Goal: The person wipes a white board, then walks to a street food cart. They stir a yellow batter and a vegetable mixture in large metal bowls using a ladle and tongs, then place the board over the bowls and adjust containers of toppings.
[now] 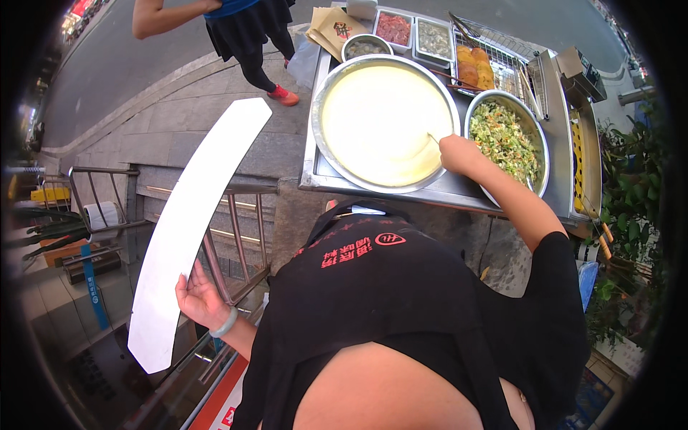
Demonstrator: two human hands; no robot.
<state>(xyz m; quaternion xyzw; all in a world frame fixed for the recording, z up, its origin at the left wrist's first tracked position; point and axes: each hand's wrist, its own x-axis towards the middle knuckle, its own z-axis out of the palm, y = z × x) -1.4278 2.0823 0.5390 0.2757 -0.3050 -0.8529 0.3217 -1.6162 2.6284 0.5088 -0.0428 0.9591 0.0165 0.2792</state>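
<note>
My left hand holds a long, curved white board by its right edge, out to the left. My right hand is closed around the thin handle of a utensil, whose lower end is hidden in pale yellow batter. The batter fills a wide metal basin on a steel cart. Under my right forearm stands a metal bowl of chopped mixed vegetables, with a spoon-like metal thing partly visible in it.
Behind the basin are a small bowl, trays of raw meat and grayish food, paper bags, and a wire rack beside browned food pieces. A person stands beyond the cart. Metal railings are at left.
</note>
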